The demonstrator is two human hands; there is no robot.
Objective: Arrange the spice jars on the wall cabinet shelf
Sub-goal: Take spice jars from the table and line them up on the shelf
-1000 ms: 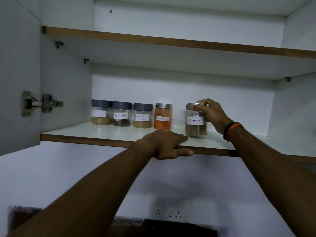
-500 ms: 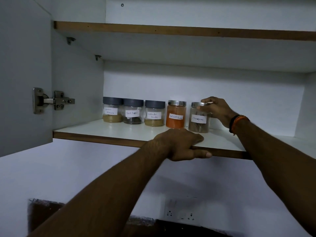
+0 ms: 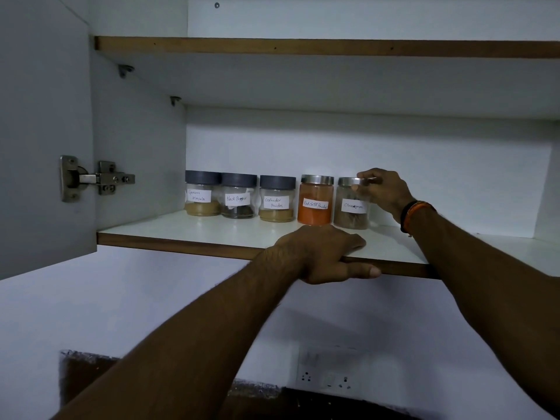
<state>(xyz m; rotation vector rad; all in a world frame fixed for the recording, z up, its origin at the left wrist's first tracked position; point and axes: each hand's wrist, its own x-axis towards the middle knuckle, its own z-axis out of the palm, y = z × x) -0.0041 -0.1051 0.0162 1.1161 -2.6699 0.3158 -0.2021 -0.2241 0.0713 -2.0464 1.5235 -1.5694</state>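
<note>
Several labelled spice jars stand in a row at the back of the white cabinet shelf (image 3: 188,230): garam masala (image 3: 202,194), black pepper (image 3: 238,197), coriander powder (image 3: 277,199), red chilli powder (image 3: 315,200) and cinnamon (image 3: 351,204). My right hand (image 3: 383,189) grips the cinnamon jar by its steel lid at the row's right end, beside the chilli jar. My left hand (image 3: 327,256) holds the shelf's wooden front edge, fingers on top and thumb along the front.
The open cabinet door with a metal hinge (image 3: 91,178) is at the left. An upper shelf (image 3: 303,47) hangs above. Bare shelf surface stretches right of the cinnamon jar. A wall socket (image 3: 328,380) sits below.
My right hand has slid the cinnamon jar back and left from the shelf's middle into line beside the chilli jar. My left hand has stayed on the shelf edge.
</note>
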